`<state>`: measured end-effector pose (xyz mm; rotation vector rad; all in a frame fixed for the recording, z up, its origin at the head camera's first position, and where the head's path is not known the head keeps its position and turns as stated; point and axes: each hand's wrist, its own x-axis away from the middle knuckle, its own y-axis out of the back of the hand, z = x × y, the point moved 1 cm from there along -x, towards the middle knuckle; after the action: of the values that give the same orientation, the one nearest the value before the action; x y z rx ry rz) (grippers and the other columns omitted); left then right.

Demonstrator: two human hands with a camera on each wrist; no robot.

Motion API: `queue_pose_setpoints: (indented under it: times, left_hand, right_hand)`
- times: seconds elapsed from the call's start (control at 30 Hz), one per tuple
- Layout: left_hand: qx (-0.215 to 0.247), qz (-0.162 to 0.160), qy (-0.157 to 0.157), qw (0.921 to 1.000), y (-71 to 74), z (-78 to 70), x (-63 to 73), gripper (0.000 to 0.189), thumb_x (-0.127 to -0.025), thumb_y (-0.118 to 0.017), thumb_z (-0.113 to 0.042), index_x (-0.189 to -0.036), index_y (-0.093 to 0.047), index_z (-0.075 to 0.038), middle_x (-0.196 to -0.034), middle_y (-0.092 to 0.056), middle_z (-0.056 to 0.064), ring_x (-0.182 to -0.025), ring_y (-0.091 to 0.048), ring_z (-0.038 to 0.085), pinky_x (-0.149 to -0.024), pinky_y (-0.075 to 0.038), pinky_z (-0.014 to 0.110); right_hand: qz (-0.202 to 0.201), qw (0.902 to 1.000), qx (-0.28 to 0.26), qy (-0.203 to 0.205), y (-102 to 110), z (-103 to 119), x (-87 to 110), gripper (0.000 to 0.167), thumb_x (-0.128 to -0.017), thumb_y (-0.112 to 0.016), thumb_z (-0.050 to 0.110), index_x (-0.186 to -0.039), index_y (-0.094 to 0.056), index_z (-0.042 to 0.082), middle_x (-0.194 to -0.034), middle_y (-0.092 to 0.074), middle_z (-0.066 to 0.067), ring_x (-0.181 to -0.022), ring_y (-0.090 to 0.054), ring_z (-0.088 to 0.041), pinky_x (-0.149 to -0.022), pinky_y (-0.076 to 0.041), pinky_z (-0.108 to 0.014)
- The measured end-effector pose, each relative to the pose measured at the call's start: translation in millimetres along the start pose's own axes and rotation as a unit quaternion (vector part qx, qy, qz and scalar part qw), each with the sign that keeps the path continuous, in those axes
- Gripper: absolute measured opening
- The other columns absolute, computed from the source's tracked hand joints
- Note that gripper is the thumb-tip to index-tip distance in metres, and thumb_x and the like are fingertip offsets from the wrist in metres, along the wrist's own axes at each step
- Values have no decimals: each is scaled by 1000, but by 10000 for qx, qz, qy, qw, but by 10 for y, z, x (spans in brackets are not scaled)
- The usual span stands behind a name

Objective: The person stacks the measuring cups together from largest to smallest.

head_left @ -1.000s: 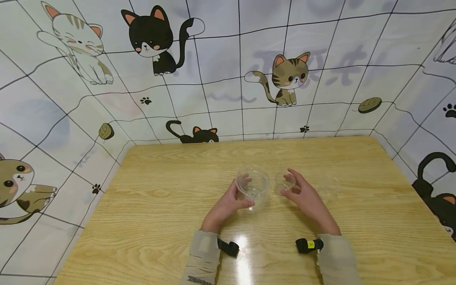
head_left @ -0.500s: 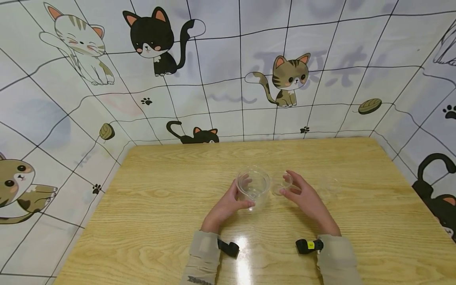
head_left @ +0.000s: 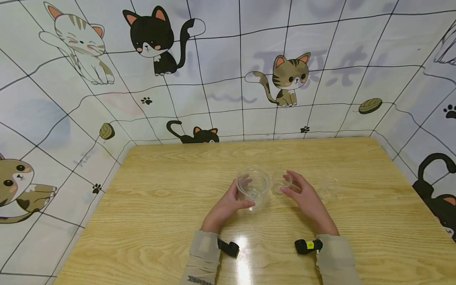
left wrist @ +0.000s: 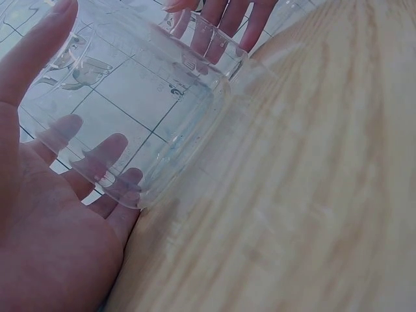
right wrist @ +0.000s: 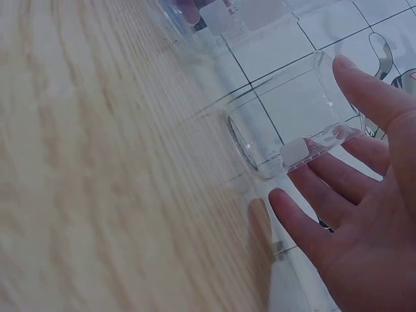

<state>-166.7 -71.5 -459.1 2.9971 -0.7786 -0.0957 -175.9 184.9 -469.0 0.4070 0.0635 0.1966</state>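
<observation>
Up high, the head view looks forward and down across the pale wood-grain table (head_left: pixel 160 221); down low, tilted and right up close, the left wrist view faces the large clear round cup (left wrist: pixel 133 97), the right wrist view the small clear round cup (right wrist: pixel 279 110), and all three share both cups!
</observation>
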Motion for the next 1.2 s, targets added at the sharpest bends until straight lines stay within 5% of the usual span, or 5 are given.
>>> queue_pose_setpoints:
  times: [0.4,0.77,1.07,1.2]
  left_hand:
    - [-192,-145,89,9997,45,262,-78,86,-71,-76,-24,-138,-22,-37,-140,-33,-5,-131,-23,14,-105,-17,38]
    - [191,-25,27,9998,3,20,-17,85,-73,-73,-14,-141,-22,-23,-142,-29,7,-131,-22,24,-105,-18,39]
    - [-131,-161,8,9998,38,220,-93,86,-72,-75,-23,-139,-23,-32,-140,-33,-1,-130,-25,18,-105,-19,39]
    - [-139,-98,110,9998,21,99,-64,85,-73,-74,-24,-140,-22,-29,-141,-31,2,-131,-23,19,-105,-17,40]
  right_hand:
    - [-66,9996,-281,77,-19,-13,-6,66,-86,-56,38,-141,-24,20,-139,-35,-7,-126,-31,-31,-96,-30,-51]
    - [-199,9995,-197,131,-48,-24,-27,61,-86,-57,35,-138,-28,21,-137,-37,1,-128,-29,-23,-98,-29,-48]
    - [-174,9994,-294,12,-22,0,-44,64,-85,-57,39,-139,-26,23,-137,-37,1,-125,-34,-26,-97,-31,-48]
    - [-186,9994,-277,1,-13,-16,-57,64,-84,-57,41,-138,-27,25,-137,-38,1,-125,-33,-25,-97,-30,-48]
